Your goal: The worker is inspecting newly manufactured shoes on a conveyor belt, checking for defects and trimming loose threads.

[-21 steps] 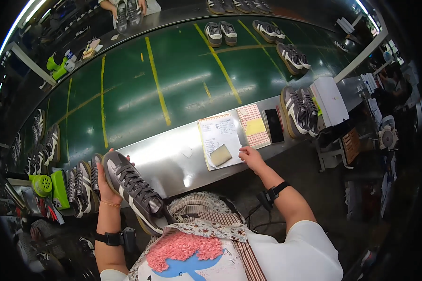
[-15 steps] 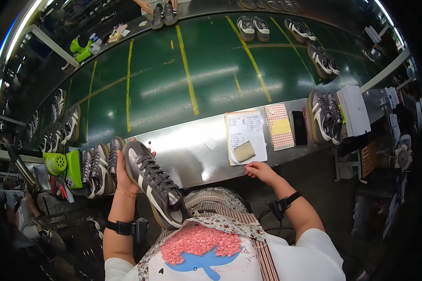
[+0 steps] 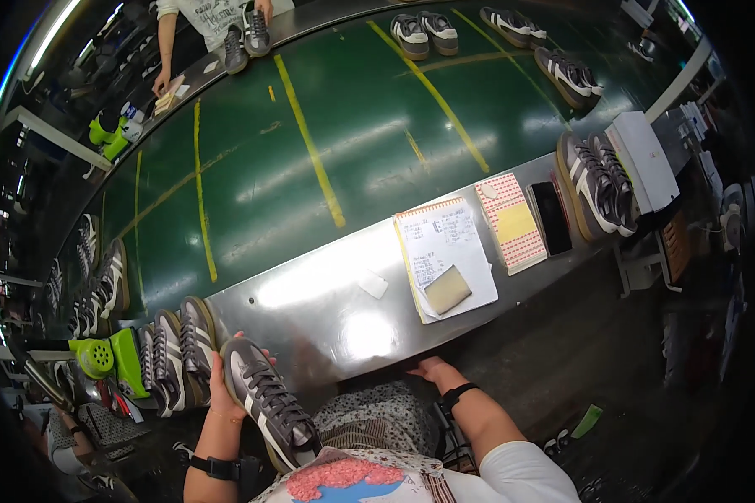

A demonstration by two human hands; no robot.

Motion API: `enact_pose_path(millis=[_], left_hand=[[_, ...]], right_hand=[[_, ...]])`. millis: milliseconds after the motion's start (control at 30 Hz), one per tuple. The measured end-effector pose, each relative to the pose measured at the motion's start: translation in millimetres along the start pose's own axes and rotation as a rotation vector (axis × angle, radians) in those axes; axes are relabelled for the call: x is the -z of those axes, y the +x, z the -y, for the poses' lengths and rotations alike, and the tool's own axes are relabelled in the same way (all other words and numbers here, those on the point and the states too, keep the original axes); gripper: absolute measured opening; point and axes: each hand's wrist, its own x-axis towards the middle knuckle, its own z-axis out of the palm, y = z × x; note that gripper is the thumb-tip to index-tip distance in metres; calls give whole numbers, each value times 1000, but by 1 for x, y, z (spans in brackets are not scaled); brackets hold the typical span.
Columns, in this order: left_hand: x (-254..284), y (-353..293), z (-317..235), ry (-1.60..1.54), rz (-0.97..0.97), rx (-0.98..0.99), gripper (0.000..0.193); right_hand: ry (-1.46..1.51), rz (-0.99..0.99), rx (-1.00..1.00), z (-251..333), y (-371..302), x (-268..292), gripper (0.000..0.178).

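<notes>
Sneaker, smooth, round-toed, fills the curved, gripping left hand; I cannot tell how open the right hand is.

Glossy metal ledge, smooth shiny belt, leather-look shoe, paper notepad

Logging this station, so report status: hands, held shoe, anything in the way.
Left hand holding dark shoe, toe pointing away from body. Right hand near metal bench, fingers unclear. Other shoes close on held shoe's left.
</notes>
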Motion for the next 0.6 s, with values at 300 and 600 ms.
enact_pose_path(millis=[300,600], left_hand=[[69,15,-8,241,-75,-18,61],[93,27,-19,294,-60,19,58]], right_hand=[[688,120,359,-9,97,-105,34],[875,159,594,24,114,-103,36]])
